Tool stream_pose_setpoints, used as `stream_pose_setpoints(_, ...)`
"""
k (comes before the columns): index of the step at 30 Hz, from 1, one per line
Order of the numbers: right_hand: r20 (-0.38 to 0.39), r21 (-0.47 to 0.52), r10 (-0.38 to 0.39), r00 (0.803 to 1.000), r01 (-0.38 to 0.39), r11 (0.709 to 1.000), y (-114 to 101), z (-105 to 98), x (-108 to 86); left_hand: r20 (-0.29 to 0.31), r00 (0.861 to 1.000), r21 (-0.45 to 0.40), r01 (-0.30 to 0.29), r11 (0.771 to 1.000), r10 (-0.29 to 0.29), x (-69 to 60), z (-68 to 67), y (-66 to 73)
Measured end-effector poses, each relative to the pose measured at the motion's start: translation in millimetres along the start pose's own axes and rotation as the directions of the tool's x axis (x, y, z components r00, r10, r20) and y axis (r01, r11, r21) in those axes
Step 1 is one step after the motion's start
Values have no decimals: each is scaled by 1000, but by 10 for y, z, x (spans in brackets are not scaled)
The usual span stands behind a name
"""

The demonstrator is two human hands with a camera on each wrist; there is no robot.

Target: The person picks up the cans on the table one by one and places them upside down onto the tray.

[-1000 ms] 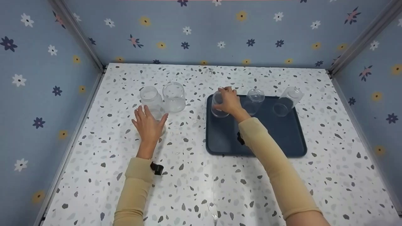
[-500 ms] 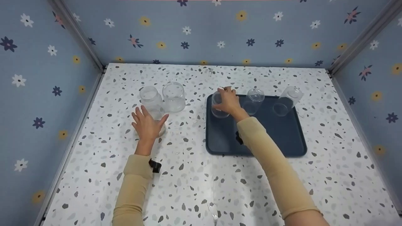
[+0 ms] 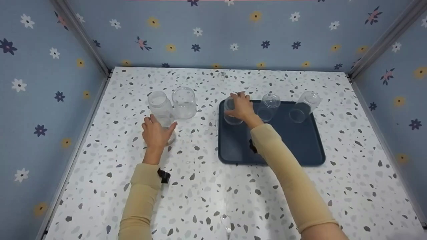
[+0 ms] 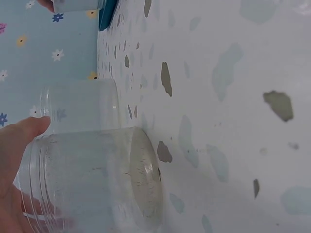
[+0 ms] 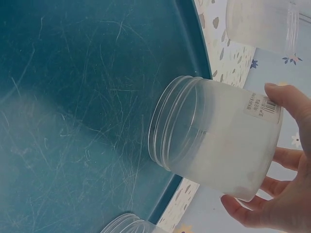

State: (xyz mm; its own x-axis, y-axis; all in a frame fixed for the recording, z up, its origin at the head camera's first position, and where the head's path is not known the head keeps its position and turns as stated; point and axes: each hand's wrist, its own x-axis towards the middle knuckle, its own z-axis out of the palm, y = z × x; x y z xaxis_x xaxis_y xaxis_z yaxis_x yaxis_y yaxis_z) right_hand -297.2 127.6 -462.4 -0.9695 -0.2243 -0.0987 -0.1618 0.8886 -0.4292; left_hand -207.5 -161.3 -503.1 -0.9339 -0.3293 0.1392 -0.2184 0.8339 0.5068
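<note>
My left hand (image 3: 156, 134) grips a clear plastic jar (image 4: 97, 174) near its threaded mouth, with the thumb on the near side and the fingers behind. This jar stands upright on the speckled table, mouth up. My right hand (image 3: 242, 108) holds another clear jar (image 5: 218, 136) by its labelled bottom. That one is upside down, its threaded mouth toward the back left corner of the dark blue tray (image 3: 273, 150). Beyond the left hand stand two more upright jars, one directly behind (image 3: 161, 106) and one to its right (image 3: 185, 105).
Two upside-down clear jars, a middle one (image 3: 268, 108) and a right one (image 3: 304, 107), stand along the tray's back part. Flower-patterned panels (image 3: 213, 36) close off the table's back and sides. Bare speckled tabletop (image 3: 196, 160) lies between the left jars and the tray.
The left hand's spread fingers have closed in around the nearest left jar. My right hand and its jar have stayed almost still at the tray corner.
</note>
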Motion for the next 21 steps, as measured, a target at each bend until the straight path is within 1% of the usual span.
stream_pose_setpoints(7,13,0,2,1000,-2,1000,2,-5,5,-7,1000,0,-9,1000,9,-9,-4,4)
stream_pose_setpoints(11,9,4,-6,1000,6,1000,17,-12,-3,-8,1000,-15,-16,1000,16,-18,-15,4)
stream_pose_setpoints(17,-11,36,-36,999,37,999,52,-38,-39,-16,999,-18,-39,999,39,-39,-45,11)
stream_pose_setpoints(21,-19,52,-64,998,64,997,63,-53,-75,-8,999,-2,-34,999,34,-50,-69,19)
